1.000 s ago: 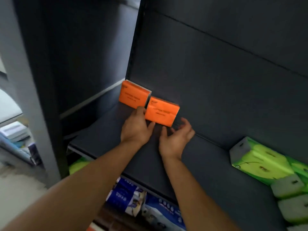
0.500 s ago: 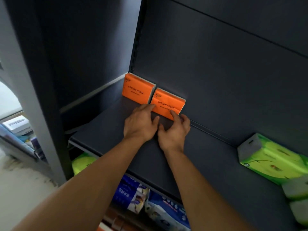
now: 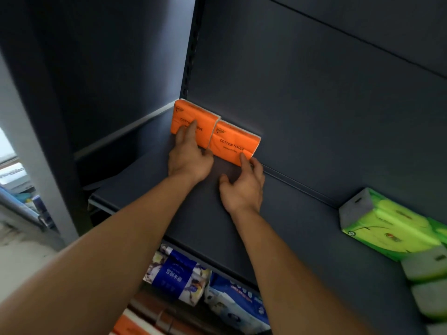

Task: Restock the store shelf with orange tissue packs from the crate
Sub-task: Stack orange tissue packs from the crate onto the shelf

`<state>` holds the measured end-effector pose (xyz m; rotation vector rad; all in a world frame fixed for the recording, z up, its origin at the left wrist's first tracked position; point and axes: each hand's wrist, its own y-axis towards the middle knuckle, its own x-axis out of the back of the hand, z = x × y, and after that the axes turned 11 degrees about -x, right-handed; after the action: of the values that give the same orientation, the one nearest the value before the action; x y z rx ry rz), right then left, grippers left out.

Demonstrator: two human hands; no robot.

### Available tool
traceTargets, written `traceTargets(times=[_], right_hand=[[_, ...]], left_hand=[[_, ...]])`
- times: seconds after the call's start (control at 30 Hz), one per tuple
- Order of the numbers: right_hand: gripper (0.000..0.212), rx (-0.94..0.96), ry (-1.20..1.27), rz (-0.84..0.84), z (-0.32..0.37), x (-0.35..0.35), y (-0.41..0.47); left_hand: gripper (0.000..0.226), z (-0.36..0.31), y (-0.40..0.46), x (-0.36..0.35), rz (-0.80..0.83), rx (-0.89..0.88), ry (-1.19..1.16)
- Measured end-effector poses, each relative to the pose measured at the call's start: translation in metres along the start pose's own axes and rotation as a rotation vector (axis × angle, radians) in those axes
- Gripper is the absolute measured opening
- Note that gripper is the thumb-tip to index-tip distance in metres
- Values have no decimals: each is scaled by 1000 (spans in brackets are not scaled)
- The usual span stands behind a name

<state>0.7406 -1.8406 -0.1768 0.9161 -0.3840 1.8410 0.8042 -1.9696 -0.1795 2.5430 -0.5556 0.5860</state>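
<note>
Two orange tissue packs stand side by side against the back panel in the far left corner of the dark shelf. My left hand presses with straight fingers on the front of the left pack. My right hand touches the lower right corner of the right pack with a fingertip, its other fingers lying on the shelf board. At the bottom edge an orange shape shows; the crate itself is hidden.
Green tissue packs lie at the right end of the same shelf. Blue-and-white packs fill the shelf below. The shelf's dark side wall stands close on the left.
Both packs have been pushed back flush against the rear panel. My left hand shifted onto the left pack, and my right hand slid to the right pack's lower corner.
</note>
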Motion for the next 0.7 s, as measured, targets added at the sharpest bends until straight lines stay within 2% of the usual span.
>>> traceTargets(times=[0.13, 0.23, 0.3, 0.37, 0.47, 0.53, 0.6, 0.7], right_hand=[[81, -14, 4, 15, 1, 3, -2], [72, -161, 203, 33, 11, 11, -6], [58, -232, 363, 12, 12, 23, -13], [44, -297, 461, 68, 8, 36, -22], [42, -387, 553, 214, -7, 67, -57], [45, -325, 543, 230, -21, 85, -93], [43, -182, 525, 172, -39, 100, -139], [33, -8, 482, 99, -71, 112, -213]], left_hand=[[77, -2, -1, 4, 46, -2, -25], [72, -10, -13, 18, 82, 17, -163], [59, -18, -31, 31, 105, 75, -238], [42, -23, -56, 43, 141, 113, -242], [23, -32, -123, 67, 168, -22, -246], [16, -38, -172, 84, 43, -213, -239], [12, -40, -223, 100, -22, -370, -179], [11, -21, -298, 109, 137, -417, -98]])
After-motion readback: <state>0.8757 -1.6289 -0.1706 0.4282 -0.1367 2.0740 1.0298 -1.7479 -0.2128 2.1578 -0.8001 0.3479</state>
